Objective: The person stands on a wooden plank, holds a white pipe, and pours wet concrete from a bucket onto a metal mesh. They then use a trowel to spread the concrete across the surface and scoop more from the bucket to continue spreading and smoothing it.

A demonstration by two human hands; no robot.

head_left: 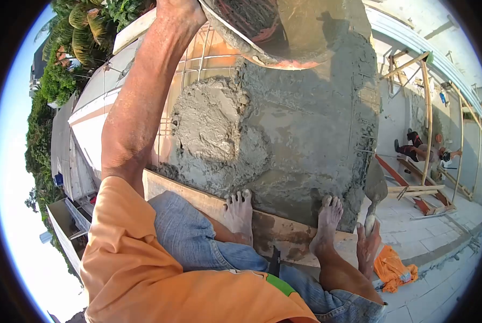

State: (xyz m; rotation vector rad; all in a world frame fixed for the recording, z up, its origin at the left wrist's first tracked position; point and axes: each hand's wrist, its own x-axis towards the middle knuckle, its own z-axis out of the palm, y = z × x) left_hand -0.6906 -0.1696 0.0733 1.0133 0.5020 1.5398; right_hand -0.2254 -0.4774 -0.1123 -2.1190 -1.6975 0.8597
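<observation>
At the top edge my left hand (pixel 183 12) is at the rim of a dirty bucket (pixel 254 46), which is tilted with its mouth toward me; the frame cuts off the fingers. Low on the right, my right hand (pixel 368 245) is closed round the handle of a trowel (pixel 376 185), its cement-smeared blade pointing up and away from me. Wet grey concrete (pixel 305 124) covers the slab in front of my bare feet. A thicker, rough heap of mix (pixel 206 118) lies at the left, beside exposed reinforcing bars.
My feet straddle the concrete's near edge, by a wooden board (pixel 284 229). An orange cloth (pixel 392 269) lies at the lower right. Wooden poles (pixel 428 124) stand on the right, with another person (pixel 426 152) far below. Roofs and trees are on the left.
</observation>
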